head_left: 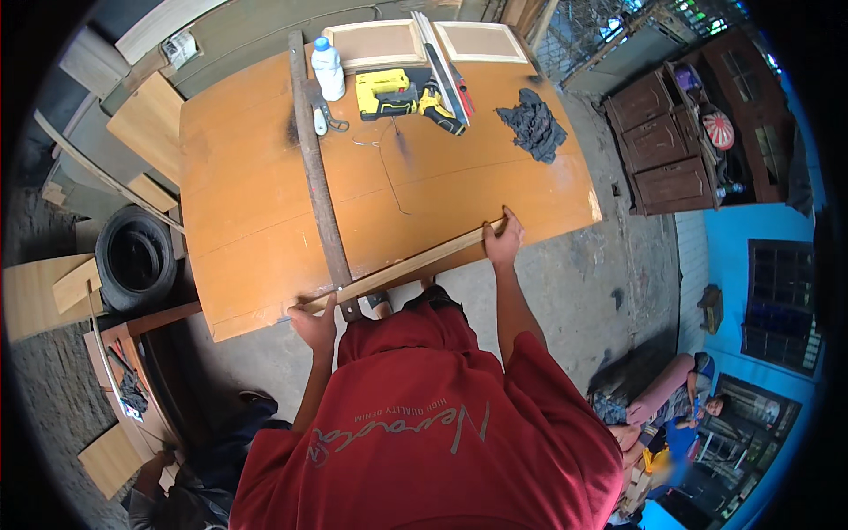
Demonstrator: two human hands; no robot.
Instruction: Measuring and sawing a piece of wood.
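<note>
Orange table [247, 212] fills frame centre. Long dark bar [318, 185] lies across it, left of centre. Thin wooden strip [402, 268] along lower table edge: left hand [315, 325] grips lower-left end, right hand [503, 240] clasps right end.

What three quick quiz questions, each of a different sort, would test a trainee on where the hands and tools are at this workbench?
1. True or false: both hands grip the same thin wooden strip at the near edge of the orange board.
2. Which lies nearest the plastic bottle? A) the yellow power tool B) the dark rag C) the tyre
3. Fill in: the long dark bar runs from the far edge of the board toward the person's ____ hand.

Key:
1. True: left hand at one end, right hand at the other.
2. A
3. left
</note>
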